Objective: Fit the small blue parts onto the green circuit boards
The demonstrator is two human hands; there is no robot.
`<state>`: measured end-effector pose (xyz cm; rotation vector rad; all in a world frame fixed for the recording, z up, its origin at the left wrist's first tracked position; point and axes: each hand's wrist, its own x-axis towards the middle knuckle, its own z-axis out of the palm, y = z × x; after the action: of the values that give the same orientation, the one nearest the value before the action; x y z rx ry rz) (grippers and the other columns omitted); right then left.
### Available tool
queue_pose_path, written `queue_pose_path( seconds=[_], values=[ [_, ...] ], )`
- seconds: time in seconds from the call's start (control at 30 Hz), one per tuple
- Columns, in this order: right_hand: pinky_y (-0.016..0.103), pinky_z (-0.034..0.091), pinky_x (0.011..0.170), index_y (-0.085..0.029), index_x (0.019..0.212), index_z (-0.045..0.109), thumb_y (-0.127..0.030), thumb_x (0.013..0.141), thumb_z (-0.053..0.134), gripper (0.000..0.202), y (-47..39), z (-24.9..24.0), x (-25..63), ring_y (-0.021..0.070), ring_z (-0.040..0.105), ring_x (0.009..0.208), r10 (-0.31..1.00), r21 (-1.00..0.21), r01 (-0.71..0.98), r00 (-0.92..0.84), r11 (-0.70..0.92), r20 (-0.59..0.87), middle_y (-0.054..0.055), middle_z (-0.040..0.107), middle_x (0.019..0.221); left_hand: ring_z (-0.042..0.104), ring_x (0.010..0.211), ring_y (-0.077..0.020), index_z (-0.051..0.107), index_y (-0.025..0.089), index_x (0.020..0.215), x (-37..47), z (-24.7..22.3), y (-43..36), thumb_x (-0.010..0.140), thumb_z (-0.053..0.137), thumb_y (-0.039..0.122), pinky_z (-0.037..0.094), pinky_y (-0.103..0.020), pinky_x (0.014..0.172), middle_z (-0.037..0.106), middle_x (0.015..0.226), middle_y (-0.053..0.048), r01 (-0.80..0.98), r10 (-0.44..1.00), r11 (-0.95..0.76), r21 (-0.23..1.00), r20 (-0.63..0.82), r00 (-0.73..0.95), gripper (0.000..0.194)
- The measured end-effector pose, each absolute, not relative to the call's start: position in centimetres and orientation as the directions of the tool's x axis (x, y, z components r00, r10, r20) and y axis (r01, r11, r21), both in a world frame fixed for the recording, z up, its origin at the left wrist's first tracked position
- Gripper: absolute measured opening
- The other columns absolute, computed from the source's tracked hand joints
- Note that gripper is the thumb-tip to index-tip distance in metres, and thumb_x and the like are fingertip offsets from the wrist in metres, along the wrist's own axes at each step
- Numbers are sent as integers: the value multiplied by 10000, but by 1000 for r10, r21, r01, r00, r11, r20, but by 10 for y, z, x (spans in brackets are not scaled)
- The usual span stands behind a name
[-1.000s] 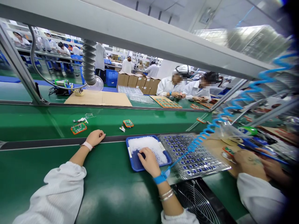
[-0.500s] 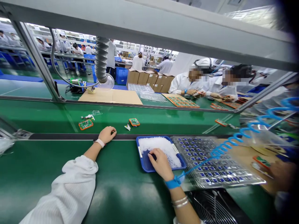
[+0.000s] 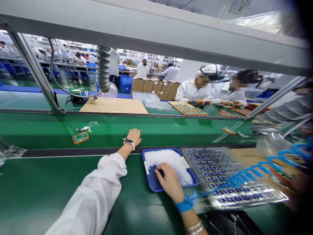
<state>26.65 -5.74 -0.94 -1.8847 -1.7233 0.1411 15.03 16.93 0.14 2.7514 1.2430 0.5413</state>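
My left hand (image 3: 134, 136) reaches onto the far green belt, fingers bent down and closed. It covers the spot where a small orange-edged circuit board lay; whatever is under the fingers is hidden. My right hand (image 3: 169, 181), with a blue wrist strap (image 3: 184, 205), rests at the blue tray (image 3: 152, 186). Its thumb and fingers curl together over the tray's bare part, beside a heap of small white pieces (image 3: 165, 157). Anything held there is too small or hidden to make out. Another orange-edged circuit board (image 3: 80, 138) lies on the belt, left of my left hand.
A clear plastic tray of dark blue parts (image 3: 220, 176) stands right of the blue tray. A coiled blue cord (image 3: 254, 174) crosses over it. A fan (image 3: 227, 223) sits below. Another person's blurred hand (image 3: 302, 182) is at far right. A metal frame (image 3: 156, 36) spans above.
My left hand has moved right and forward, covering the small circuit board and white part that showed there. My right hand stays at the blue tray. The view has shifted slightly.
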Motion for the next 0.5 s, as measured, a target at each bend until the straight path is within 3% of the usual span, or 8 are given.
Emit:
queue_pose_path(
  seconds=[0.1, 0.2, 0.33, 0.4, 0.5],
  values=[
    [363, 409, 761, -197, 807, 554, -237, 852, 463, 109, -59, -8, 266, 223, 544, 849, 942, -495, 869, 164, 2, 292, 58, 582, 836, 558, 978, -288, 569, 107, 1049, 151, -2, 188, 787, 617, 281, 407, -375, 820, 616, 1021, -171, 757, 784, -617, 213, 252, 567, 318],
    [359, 417, 777, -191, 831, 550, -244, 867, 429, 137, -59, -5, 270, 215, 540, 856, 927, -565, 825, 186, 33, 326, 65, 579, 848, 594, 898, -269, 602, 115, 1022, 140, 3, 198, 872, 495, 299, 417, -360, 780, 654, 918, -148, 776, 804, -590, 223, 248, 540, 260],
    [362, 426, 782, -183, 835, 544, -255, 843, 446, 122, -58, -6, 288, 217, 532, 852, 875, -623, 782, 291, 15, 387, 77, 571, 856, 604, 876, -234, 565, 180, 1167, 115, 16, 191, 950, 308, 337, 428, -334, 758, 672, 931, -112, 778, 815, -571, 263, 290, 501, 371],
    [372, 425, 767, -183, 811, 540, -258, 815, 470, 103, -58, -10, 298, 222, 528, 826, 858, -614, 789, 332, -25, 392, 77, 565, 832, 599, 913, -213, 545, 210, 1206, 99, 17, 175, 948, 324, 332, 429, -323, 790, 668, 1011, -86, 701, 761, -643, 310, 363, 537, 361],
    [375, 419, 758, -191, 740, 531, -243, 792, 478, 91, -57, -17, 307, 221, 516, 800, 872, -573, 818, 311, -44, 377, 68, 549, 788, 601, 950, -197, 602, 206, 1121, 73, 8, 137, 901, 433, 250, 421, -336, 855, 669, 1054, -58, 442, 582, -813, 379, 500, 641, 282]
  ],
)
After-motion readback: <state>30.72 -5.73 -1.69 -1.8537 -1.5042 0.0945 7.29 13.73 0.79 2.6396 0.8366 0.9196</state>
